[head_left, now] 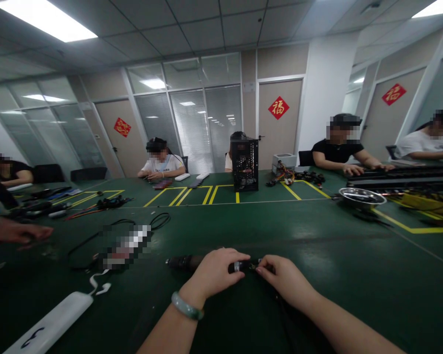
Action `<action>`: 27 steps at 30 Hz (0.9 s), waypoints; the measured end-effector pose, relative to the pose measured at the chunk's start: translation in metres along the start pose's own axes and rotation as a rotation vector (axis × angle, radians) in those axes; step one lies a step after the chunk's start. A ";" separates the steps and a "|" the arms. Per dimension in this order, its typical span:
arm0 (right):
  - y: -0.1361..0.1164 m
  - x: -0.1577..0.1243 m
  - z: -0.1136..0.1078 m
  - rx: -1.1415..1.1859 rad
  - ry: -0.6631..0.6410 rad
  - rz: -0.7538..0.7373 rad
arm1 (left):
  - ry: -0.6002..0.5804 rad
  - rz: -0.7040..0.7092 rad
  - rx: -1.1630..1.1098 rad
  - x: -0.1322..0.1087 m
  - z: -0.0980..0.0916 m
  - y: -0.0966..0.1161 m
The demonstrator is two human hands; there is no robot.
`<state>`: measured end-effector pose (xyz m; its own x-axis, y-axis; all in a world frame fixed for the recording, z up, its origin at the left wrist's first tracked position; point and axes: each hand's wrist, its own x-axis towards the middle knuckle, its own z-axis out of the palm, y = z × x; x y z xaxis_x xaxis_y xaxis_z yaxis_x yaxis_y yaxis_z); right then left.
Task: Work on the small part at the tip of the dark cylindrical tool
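Note:
On the green table in front of me lies a black tube-shaped tool (180, 262), which looks like an electric screwdriver, with a silver tip pointing left. My left hand (218, 268), a jade-like bangle on its wrist, wraps over the tool's body from above. A white label shows near the tool's right end. There my right hand (280, 275) pinches thumb and finger together at a small metal part; what exactly sits between the fingertips is too small to make out. A dark cord seems to run down below the right hand.
A white power strip (55, 324) lies at front left, near a blurred-out item with a black cable (160, 221). Across the table stand a black computer case (245, 164), a power supply (285, 164) and a metal bowl (362, 196). Co-workers sit around; another person's hand (25, 233) reaches in left.

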<state>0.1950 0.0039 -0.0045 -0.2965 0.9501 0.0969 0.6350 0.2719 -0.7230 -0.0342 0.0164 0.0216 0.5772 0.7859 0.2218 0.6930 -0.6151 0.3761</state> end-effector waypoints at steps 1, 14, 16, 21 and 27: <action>0.000 0.000 0.000 0.003 -0.003 0.001 | -0.002 0.001 -0.004 0.000 0.000 0.000; 0.005 0.002 -0.005 -0.015 0.030 0.014 | 0.108 -0.047 0.047 0.009 0.024 0.022; 0.005 0.002 -0.004 -0.019 0.031 0.017 | 0.124 -0.056 0.065 0.012 0.026 0.024; 0.006 0.002 -0.002 -0.025 0.043 0.008 | 0.164 -0.031 0.093 0.015 0.032 0.029; 0.006 0.002 -0.001 -0.038 0.028 0.010 | 0.181 -0.019 0.074 0.017 0.038 0.028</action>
<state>0.1994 0.0079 -0.0078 -0.2699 0.9566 0.1096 0.6648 0.2675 -0.6975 0.0109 0.0103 0.0019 0.4810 0.7919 0.3762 0.7367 -0.5977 0.3162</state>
